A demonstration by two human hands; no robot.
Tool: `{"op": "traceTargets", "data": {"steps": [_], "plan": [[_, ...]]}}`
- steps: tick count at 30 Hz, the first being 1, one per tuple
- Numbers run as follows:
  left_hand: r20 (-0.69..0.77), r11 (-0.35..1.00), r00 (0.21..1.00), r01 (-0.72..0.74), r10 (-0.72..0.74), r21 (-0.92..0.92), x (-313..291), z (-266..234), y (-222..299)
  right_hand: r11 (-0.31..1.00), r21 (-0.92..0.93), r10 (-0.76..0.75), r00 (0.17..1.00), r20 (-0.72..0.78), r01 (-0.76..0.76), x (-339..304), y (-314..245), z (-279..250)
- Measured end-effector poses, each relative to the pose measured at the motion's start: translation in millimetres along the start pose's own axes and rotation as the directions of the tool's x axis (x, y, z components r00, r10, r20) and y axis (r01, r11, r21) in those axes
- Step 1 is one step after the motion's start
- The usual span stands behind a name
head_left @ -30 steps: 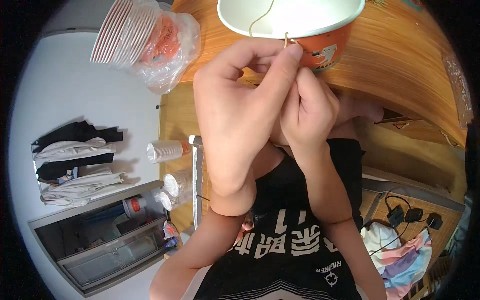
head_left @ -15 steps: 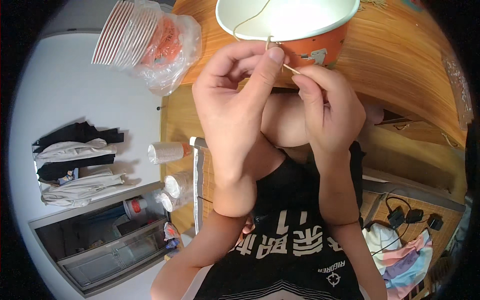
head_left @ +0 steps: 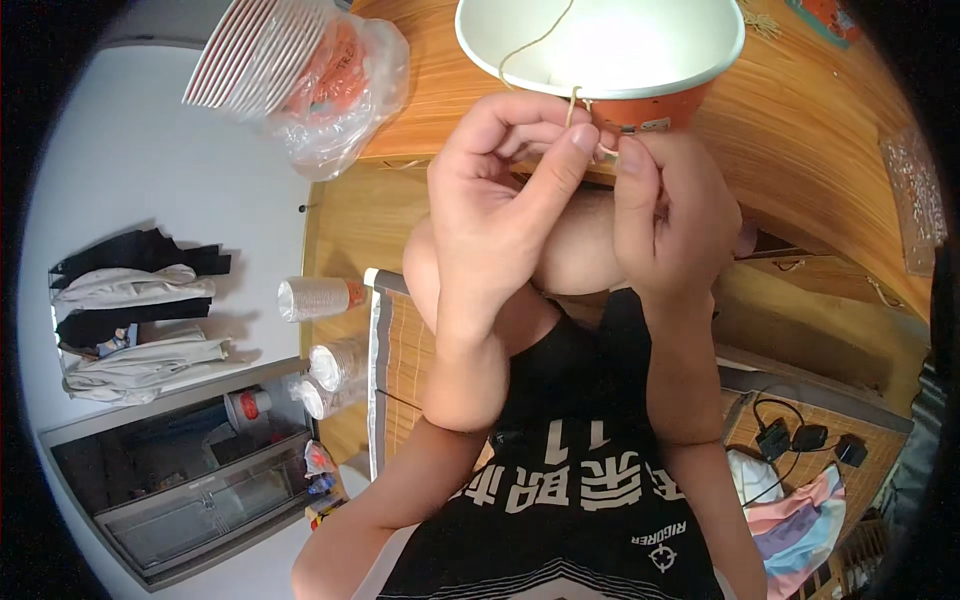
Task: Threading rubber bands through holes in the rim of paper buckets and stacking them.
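Hands met just below the rim of the paper bowl (head_left: 600,45), which served as my landmark. My left hand (head_left: 500,210) had its thumb and forefinger pressed together on a thin tan string (head_left: 573,103), and my right hand (head_left: 670,215) pinched the same string just beside it, so that the fingertips of the two hands nearly touched. From the pinch the string rose over the bowl's near rim and curved up across its white inside. The bowl was white within and orange outside, and it stood upright on the wooden table (head_left: 800,150), directly above my hands in the view. Behind my hands and below the bowl showed my bare knee, and lower still my black shirt with white print. Left of the bowl, at the table's far corner, lay a stack of paper bowls (head_left: 255,60) tilted on its side in a clear plastic bag (head_left: 350,90). Further down and left of the bowl, on the floor by the table's edge, lay sleeves of stacked white cups (head_left: 315,298). Far left of the bowl, folded black and white clothes (head_left: 130,320) rested on a pale surface. Down and right of the bowl, black chargers with cables (head_left: 790,437) lay near a striped cloth (head_left: 790,495).
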State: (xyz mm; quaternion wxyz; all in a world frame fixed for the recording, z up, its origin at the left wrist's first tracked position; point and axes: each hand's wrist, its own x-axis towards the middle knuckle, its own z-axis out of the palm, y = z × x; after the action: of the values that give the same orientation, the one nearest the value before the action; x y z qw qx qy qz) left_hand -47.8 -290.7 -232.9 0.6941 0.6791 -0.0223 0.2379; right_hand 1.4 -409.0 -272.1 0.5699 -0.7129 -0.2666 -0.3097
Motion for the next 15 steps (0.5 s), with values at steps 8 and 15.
{"op": "traceTargets", "data": {"steps": [8, 15], "plan": [[-0.020, 0.993, 0.999, -0.022, 0.025, 0.119, -1, -7, -5, 0.988, -0.078, 0.135, 0.991, 0.019, -0.133, 4, -8, -2], [-0.073, 0.979, 0.996, -0.035, 0.051, 0.202, -1, -9, -9, 0.822, 0.422, 0.368, 0.922, 0.118, -0.383, -14, -1, -9]]}}
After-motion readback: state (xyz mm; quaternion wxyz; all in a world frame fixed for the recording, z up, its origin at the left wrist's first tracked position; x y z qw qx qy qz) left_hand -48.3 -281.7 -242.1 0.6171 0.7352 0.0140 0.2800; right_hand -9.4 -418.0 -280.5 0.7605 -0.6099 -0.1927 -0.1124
